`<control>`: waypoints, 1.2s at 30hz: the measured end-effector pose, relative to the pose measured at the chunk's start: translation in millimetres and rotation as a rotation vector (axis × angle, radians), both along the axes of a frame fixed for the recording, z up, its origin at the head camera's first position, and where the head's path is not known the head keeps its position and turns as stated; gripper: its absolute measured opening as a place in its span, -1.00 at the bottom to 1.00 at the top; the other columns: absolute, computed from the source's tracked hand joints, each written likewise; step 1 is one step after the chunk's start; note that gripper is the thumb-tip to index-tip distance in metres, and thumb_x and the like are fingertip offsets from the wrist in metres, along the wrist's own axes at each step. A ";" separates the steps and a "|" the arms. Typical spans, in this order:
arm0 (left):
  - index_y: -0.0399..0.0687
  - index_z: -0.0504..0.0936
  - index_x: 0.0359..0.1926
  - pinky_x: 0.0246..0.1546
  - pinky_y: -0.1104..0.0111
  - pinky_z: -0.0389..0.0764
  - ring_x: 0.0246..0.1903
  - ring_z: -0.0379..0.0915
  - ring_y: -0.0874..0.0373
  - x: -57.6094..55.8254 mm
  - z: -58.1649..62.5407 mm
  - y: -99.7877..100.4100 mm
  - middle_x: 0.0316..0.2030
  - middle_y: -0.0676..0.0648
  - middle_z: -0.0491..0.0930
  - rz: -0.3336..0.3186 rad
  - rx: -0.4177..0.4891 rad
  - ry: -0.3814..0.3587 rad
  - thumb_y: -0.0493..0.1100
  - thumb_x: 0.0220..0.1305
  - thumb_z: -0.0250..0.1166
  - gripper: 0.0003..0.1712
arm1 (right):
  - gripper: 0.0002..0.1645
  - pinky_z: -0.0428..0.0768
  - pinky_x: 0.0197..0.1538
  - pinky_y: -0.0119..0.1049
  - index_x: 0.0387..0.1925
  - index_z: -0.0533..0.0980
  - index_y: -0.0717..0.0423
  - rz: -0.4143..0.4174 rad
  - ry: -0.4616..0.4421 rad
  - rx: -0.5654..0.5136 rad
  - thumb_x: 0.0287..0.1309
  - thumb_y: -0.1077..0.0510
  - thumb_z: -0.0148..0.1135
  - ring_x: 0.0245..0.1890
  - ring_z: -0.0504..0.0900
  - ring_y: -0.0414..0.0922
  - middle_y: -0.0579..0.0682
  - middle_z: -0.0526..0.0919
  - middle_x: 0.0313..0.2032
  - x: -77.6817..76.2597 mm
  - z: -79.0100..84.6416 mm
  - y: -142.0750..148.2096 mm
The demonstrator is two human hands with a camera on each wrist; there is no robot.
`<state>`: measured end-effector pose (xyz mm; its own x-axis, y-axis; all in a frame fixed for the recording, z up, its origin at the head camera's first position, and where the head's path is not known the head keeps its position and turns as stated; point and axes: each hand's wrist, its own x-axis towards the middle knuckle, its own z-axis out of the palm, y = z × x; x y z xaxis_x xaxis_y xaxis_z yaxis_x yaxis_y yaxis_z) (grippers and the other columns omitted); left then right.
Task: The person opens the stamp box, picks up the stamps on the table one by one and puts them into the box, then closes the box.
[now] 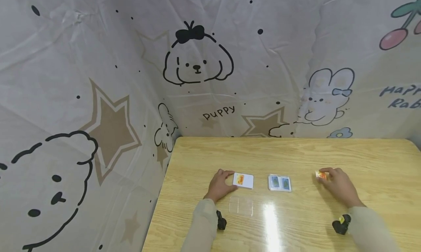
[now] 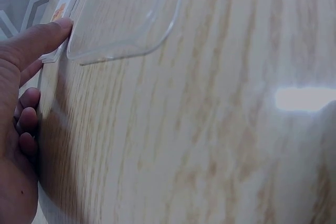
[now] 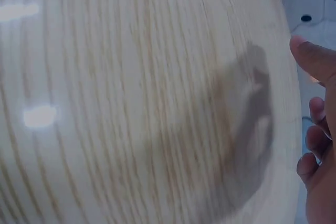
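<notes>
In the head view my left hand (image 1: 221, 185) grips the left end of a flat white case (image 1: 248, 181), thumb at the near corner and index finger at the far one. A small orange picture card (image 1: 241, 179) lies in the case's left half. My right hand (image 1: 340, 184) pinches another small orange card (image 1: 319, 175) over the table's right side. Between the hands sits a clear case (image 1: 279, 183) with two blue cards side by side. In the left wrist view the left thumb (image 2: 55, 30) touches the white case's edge. The right wrist view barely shows the held card.
A transparent plastic lid or tray (image 1: 241, 206) lies on the wooden table (image 1: 296, 153) just nearer than the white case. Fabric printed with cartoon animals (image 1: 197, 58) hangs behind the table and along its left side. Light glares off the tabletop between the forearms.
</notes>
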<state>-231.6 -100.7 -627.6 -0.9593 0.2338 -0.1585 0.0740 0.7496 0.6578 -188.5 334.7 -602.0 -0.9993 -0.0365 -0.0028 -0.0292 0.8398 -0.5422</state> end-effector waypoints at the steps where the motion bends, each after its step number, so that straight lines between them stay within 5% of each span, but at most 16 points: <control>1: 0.21 0.50 0.23 -0.19 0.33 0.41 -0.27 0.28 0.24 0.2 0.6 0.0 -0.17 0.05 0.41 -0.002 0.002 0.000 0.12 0.02 0.47 -0.29 | -0.41 0.45 -0.27 0.01 0.10 0.48 0.28 -0.003 0.007 0.003 0.28 -0.11 0.19 -0.23 0.49 0.12 0.31 0.50 -0.17 -0.3 1.4 -4.5; 11: 0.18 0.51 0.23 -0.15 0.31 0.42 -0.22 0.33 0.20 2.1 5.5 -0.1 -0.14 0.02 0.43 0.008 0.008 -0.007 0.11 0.02 0.48 -0.29 | -0.48 0.35 -0.34 -0.20 0.05 0.52 0.23 -0.025 0.077 0.023 0.21 -0.06 0.27 -0.33 0.43 0.02 0.22 0.50 -0.24 -6.5 14.1 -54.5; 20: 0.18 0.51 0.23 -0.14 0.27 0.45 -0.20 0.36 0.18 1.1 -1.0 -2.4 -0.14 0.01 0.44 0.008 -0.007 0.012 0.11 0.01 0.48 -0.29 | -0.51 0.33 -0.36 -0.27 0.02 0.54 0.19 0.041 0.110 0.017 0.14 -0.02 0.34 -0.35 0.43 -0.04 0.15 0.52 -0.25 -12.3 25.0 -111.1; 36: 0.21 0.51 0.23 -0.12 0.29 0.45 -0.18 0.36 0.19 -1.4 -1.6 -0.4 -0.13 0.04 0.44 -0.005 -0.006 0.008 0.13 0.01 0.48 -0.29 | -0.54 0.31 -0.38 -0.29 -0.07 0.58 0.06 0.128 0.161 0.044 0.04 -0.09 0.40 -0.44 0.35 -0.14 0.01 0.50 -0.36 -25.1 3.8 -194.8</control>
